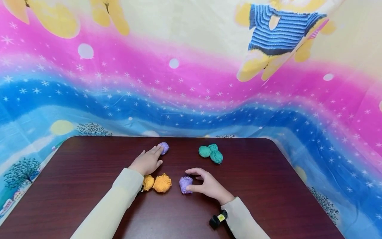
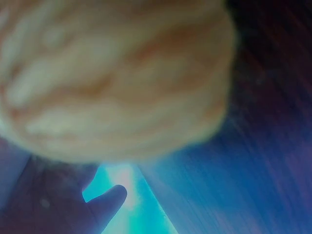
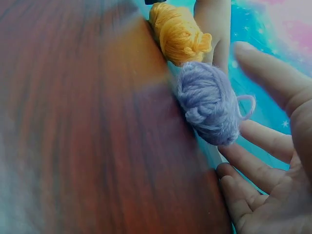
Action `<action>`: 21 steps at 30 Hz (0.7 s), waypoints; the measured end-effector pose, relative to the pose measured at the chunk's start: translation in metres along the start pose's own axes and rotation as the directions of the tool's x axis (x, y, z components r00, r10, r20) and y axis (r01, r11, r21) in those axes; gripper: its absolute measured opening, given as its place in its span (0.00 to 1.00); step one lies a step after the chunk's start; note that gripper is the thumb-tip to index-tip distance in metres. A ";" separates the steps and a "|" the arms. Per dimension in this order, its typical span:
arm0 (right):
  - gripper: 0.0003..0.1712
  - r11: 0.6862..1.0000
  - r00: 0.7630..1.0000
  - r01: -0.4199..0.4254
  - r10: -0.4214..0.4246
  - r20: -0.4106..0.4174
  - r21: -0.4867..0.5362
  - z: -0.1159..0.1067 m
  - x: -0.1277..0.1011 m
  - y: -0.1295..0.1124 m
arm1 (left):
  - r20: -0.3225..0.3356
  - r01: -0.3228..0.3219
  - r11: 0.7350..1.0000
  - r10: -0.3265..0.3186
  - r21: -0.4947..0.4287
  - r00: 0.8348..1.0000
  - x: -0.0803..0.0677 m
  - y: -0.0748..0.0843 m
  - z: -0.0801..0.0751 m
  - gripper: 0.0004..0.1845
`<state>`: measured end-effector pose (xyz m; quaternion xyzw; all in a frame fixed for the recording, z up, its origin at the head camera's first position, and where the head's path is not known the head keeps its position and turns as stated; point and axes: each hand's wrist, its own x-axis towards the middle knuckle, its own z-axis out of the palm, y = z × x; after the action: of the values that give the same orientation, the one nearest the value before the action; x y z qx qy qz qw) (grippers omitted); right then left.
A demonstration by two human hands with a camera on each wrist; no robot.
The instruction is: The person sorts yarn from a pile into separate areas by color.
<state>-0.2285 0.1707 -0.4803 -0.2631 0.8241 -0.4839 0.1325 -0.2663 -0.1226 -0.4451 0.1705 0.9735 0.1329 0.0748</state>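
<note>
Right hand: fingers curled loosely about near purple yarn ball, mid-counter. Left hand: fingers straight, tips touching far purple ball. Orange balls partly hidden by left sleeve; left wrist view blurred.

Dark wood table w/ 2 orange yarn balls near centre, just beside each other. 3 teal yarn balls clustered at approx 1 o'clock from them, touching. Bright cartoon-print cloth hangs behind table at 12 o'clock.
</note>
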 end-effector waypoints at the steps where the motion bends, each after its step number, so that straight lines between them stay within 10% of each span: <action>1: 0.30 1.000 1.000 0.005 -0.005 -0.007 0.014 0.000 0.000 0.001 | 0.000 0.000 1.000 0.000 0.001 1.000 0.000 0.000 0.000 0.33; 21: 0.23 0.993 0.996 -0.014 0.024 -0.082 0.118 -0.006 0.008 0.004 | 0.016 -0.004 1.000 0.004 -0.011 1.000 0.000 -0.002 -0.001 0.34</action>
<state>-0.2392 0.1718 -0.4803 -0.2266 0.8014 -0.5409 0.1177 -0.2674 -0.1249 -0.4446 0.1732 0.9717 0.1371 0.0832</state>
